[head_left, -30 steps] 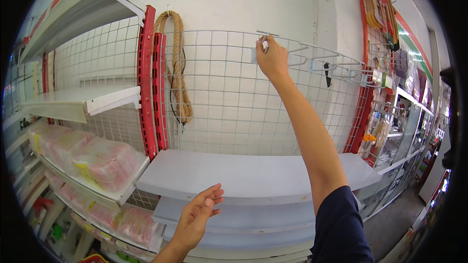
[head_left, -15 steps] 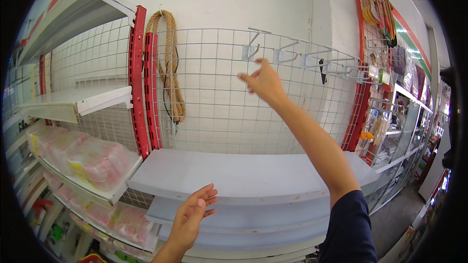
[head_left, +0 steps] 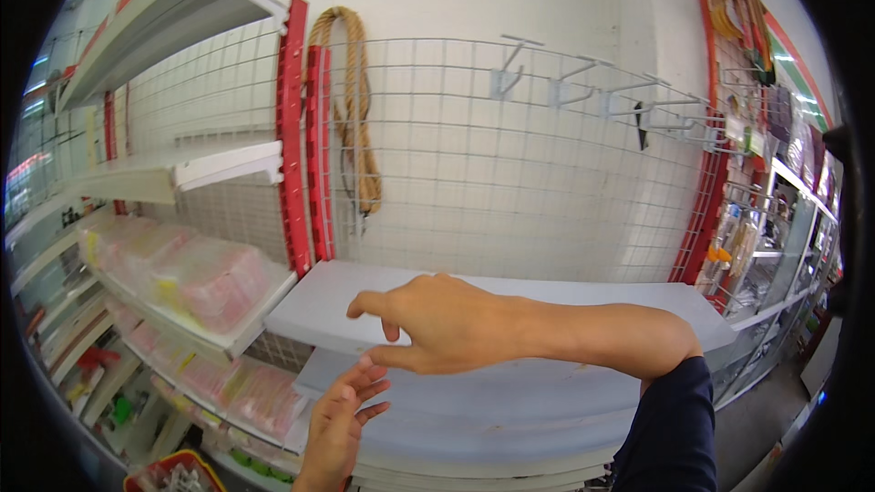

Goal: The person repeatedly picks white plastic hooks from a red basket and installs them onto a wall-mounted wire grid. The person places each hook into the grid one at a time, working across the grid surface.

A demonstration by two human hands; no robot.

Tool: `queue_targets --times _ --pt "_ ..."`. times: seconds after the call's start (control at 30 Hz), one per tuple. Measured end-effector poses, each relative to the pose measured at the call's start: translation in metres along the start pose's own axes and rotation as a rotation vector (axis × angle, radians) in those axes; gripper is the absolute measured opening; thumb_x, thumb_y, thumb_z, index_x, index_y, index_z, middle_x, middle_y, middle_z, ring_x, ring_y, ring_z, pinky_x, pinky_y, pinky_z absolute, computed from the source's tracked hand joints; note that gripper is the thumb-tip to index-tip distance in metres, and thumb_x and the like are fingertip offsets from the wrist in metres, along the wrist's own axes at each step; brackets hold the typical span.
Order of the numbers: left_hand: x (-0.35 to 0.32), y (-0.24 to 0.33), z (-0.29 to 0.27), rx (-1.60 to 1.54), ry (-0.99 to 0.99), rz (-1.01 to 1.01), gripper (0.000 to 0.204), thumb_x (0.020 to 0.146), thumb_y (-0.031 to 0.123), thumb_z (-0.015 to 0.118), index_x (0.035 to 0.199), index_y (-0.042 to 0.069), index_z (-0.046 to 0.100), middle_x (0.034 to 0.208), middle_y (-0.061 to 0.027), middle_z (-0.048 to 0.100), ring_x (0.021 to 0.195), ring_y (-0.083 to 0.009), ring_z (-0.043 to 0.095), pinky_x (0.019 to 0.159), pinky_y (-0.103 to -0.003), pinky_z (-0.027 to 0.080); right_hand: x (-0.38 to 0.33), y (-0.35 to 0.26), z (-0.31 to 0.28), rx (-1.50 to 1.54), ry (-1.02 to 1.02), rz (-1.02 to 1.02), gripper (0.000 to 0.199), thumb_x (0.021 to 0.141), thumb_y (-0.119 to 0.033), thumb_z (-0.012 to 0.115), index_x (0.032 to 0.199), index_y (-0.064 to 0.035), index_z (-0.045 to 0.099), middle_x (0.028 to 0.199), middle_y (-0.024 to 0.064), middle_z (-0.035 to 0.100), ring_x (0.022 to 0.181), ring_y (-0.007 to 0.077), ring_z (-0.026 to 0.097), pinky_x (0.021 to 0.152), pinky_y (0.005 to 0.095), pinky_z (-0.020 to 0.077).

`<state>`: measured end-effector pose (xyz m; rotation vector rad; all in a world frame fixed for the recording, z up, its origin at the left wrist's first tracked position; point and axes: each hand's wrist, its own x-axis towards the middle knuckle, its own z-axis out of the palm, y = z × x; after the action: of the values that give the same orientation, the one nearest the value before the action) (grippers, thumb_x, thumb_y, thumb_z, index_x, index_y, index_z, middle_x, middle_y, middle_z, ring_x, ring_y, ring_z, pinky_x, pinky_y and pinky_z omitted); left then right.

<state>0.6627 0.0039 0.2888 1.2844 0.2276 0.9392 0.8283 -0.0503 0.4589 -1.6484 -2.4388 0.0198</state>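
Right hand (head_left: pixel 433 323) and left hand (head_left: pixel 337 428), fingers parted, show nothing held near the pale shelf (head_left: pixel 314 308) at centre, while metal hooks (head_left: pixel 561 93), upper right, appear light, stiff, best taken by their backplates (head_left: pixel 499 85).

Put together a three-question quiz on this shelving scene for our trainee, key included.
1. Multiple choice. What hangs to the left of the metal hooks on the wire mesh?
A) a bundle of brooms
B) a looped rope
C) a ladder
2. True or false: the right grip is up at the metal hooks.
3. Fill in the colour: the slotted post just left of the looped rope is ____.

Key:
1. B
2. False; the right grip is well below them, seen against the pale shelf.
3. red
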Motion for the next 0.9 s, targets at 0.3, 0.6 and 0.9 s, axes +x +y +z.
queue_targets --times 0.3,0.6,0.9 --pt "-0.112 0.042 -0.063 -0.034 0.218 0.030 0.056 0.100 0.040 0.045 0.141 0.002 0.040 0.134 -0.0144 0.050 0.120 -0.0229 0.050 0.098 -0.038 0.041 0.012 -0.103 0.046 0.013 -0.145 -0.337 0.030 0.088 -0.028 0.061 0.097 0.0001 0.055 0.081 0.0210 0.064 0.077 0.0396 0.062 0.067 0.0474 0.0487" --pt "-0.342 0.078 -0.160 0.051 0.653 -0.179 0.048 0.101 0.035 0.044 0.138 0.004 0.044 0.131 -0.0113 0.053 0.120 -0.0197 0.051 0.097 -0.035 0.043 0.030 -0.266 0.110 0.051 -0.513 -0.557 0.041 0.093 -0.036 0.056 0.123 -0.0085 0.050 0.091 0.0132 0.062 0.081 0.0319 0.062 0.067 0.0431 0.0506" --pt "-0.548 0.108 -0.198 -0.022 1.231 -0.238 0.037 0.101 0.028 0.048 0.131 0.007 0.053 0.123 -0.0094 0.059 0.111 -0.0168 0.056 0.092 -0.032 0.045 0.081 -0.381 0.201 0.170 -0.428 -0.679 0.046 0.090 -0.039 0.059 0.124 -0.0095 0.054 0.089 0.0129 0.064 0.083 0.0325 0.064 0.069 0.0428 0.0513"
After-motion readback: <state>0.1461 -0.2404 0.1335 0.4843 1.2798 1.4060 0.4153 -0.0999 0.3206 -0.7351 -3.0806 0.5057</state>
